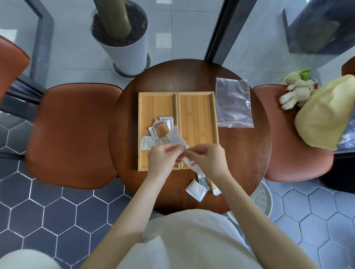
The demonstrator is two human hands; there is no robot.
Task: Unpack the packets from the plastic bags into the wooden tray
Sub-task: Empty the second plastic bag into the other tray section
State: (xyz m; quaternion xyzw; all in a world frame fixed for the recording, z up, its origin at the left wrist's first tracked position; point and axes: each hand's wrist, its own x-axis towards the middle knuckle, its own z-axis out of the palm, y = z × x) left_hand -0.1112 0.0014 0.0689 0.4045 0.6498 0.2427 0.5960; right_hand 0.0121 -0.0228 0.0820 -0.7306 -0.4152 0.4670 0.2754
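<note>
Hands: left [164, 157], right [207, 158] both pinch one bag [177, 137]; perhaps four packets [159, 128] in tray [197, 106].

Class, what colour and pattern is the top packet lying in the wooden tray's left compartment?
Orange-brown with small white dots: the square packet, clearest in the head view.

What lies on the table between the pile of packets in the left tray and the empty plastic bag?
In the head view, only the bare right wooden tray lies between them.
</note>
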